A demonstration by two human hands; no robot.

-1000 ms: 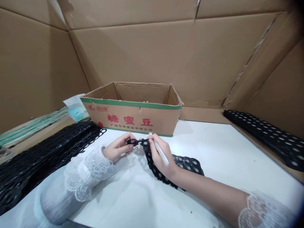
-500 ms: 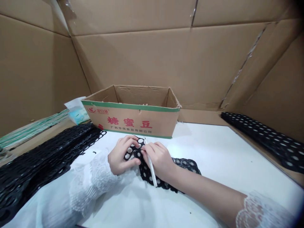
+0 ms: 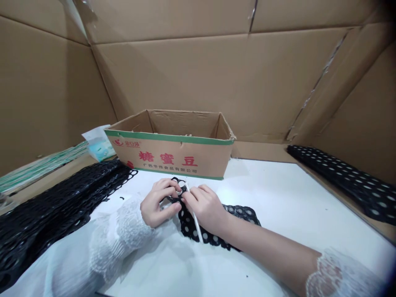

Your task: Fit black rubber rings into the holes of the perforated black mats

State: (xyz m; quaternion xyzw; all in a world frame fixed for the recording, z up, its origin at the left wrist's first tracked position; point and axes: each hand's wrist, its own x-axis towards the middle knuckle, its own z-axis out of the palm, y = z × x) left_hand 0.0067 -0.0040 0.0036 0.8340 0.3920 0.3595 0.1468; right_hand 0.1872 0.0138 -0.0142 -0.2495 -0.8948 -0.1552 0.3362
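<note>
A black rubbery sheet with rows of round holes and rings (image 3: 188,229) lies on the white tabletop (image 3: 173,268) under both hands. At its far left end, my left hand (image 3: 159,204) pinches the edge between curled fingers and thumb. My right hand (image 3: 206,208) grips a thin white stick (image 3: 198,229), slanted across the sheet with its lower end towards me. Its fingertips meet the sheet just beside my left fingers. Where the stick's upper tip touches is too small to make out. My right wrist covers part of the sheet.
Behind the hands stands an open cardboard box (image 3: 173,152) with red lettering. Black perforated sheets (image 3: 52,202) are heaped at left, and another sheet (image 3: 340,177) lies at right. A tissue pack (image 3: 100,146) and green-white strips (image 3: 46,165) lie back left. Cardboard walls (image 3: 192,78) enclose the table.
The left fingers have curled in further over the sheet's end, covering more of its holes. My right hand and the stick have shifted very slightly left.
</note>
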